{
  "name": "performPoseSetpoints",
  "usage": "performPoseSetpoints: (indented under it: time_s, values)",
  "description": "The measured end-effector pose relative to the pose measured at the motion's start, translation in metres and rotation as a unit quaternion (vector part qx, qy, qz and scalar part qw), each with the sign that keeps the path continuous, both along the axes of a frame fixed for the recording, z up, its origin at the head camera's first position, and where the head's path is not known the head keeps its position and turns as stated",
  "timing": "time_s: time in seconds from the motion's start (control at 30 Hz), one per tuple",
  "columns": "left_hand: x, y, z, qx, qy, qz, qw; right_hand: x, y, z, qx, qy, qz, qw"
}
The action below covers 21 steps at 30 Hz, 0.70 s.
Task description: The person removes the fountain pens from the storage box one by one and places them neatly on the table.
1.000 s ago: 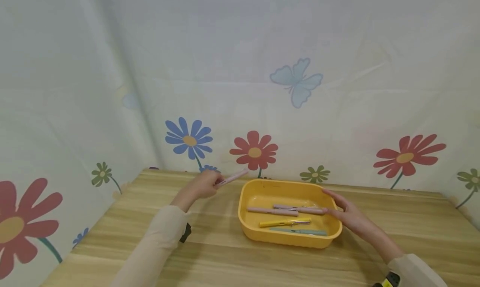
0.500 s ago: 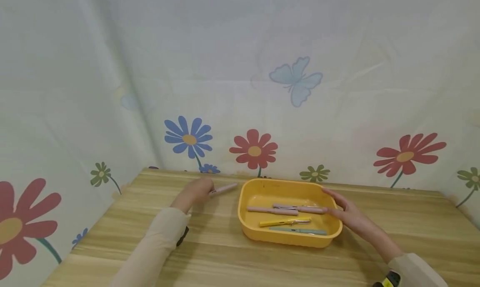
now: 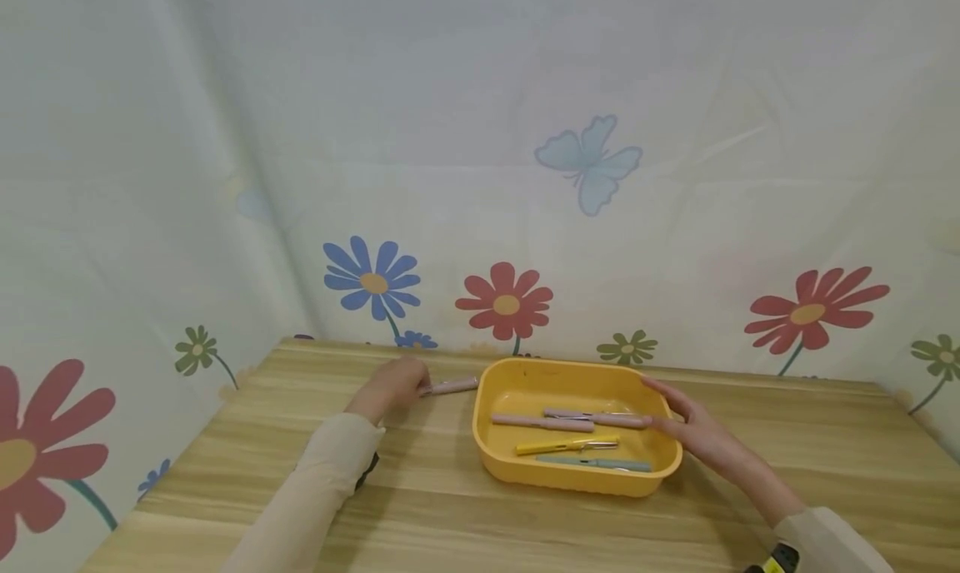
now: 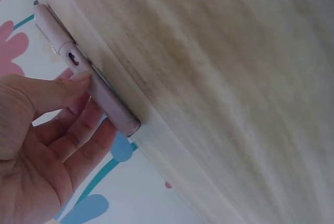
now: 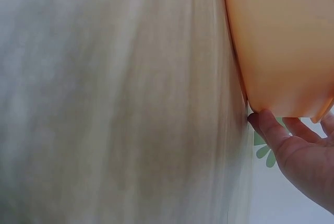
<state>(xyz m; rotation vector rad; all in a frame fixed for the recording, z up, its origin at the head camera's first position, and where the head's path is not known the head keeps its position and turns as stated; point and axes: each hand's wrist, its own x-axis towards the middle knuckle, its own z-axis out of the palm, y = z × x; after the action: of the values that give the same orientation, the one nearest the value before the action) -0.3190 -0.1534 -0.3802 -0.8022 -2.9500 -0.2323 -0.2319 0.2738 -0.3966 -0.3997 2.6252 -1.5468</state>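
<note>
My left hand (image 3: 393, 387) is low over the table, left of the yellow plastic basket (image 3: 562, 483). It pinches a pale pink pen (image 3: 453, 386) between thumb and fingers. In the left wrist view this pink pen (image 4: 112, 101) lies along the tabletop, its small oval window showing. At the basket's right end, my right hand (image 3: 708, 435) grips the rim, one digit over the edge and others outside. Inside lie two pink pens (image 3: 540, 424), a yellow pen (image 3: 547, 446) and a grey-green pen (image 3: 607, 463). The right wrist view shows fingers against the basket's outer wall (image 5: 287, 51).
The wood-grain table (image 3: 450, 523) runs back to a pale curtain (image 3: 450, 140) printed with flowers and a butterfly. A second curtain face stands along the left edge. The basket sits close to the back edge.
My left hand has lowered the pink pen from above the table down to its surface, and the pen now lies flatter. My right hand and the basket stay in place.
</note>
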Motion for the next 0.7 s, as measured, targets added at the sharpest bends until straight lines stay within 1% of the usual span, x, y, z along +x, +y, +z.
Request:
performPoseSetpoints:
  time_s: [0.13,0.27,0.37,0.57,0.7]
  values:
    - [-0.004,-0.004,-0.004,0.024,0.007,-0.005,0.9997,-0.001,0.0,0.001,0.003,-0.006,-0.002,1.0]
    - [-0.005,-0.011,-0.006,0.063,-0.001,0.017,0.9979,-0.001,-0.001,0.002,0.006,-0.007,-0.002,1.0]
    - [-0.005,-0.016,-0.006,0.074,-0.007,0.026,0.9969,-0.001,-0.001,0.002,0.005,-0.002,-0.001,1.0]
    - [-0.01,-0.022,-0.008,0.071,0.001,0.001,0.9975,-0.001,0.0,0.001,0.007,-0.003,-0.004,1.0]
    - [-0.013,-0.022,-0.008,0.073,-0.009,-0.001,0.9973,-0.001,0.0,0.002,0.002,-0.011,-0.003,0.9999]
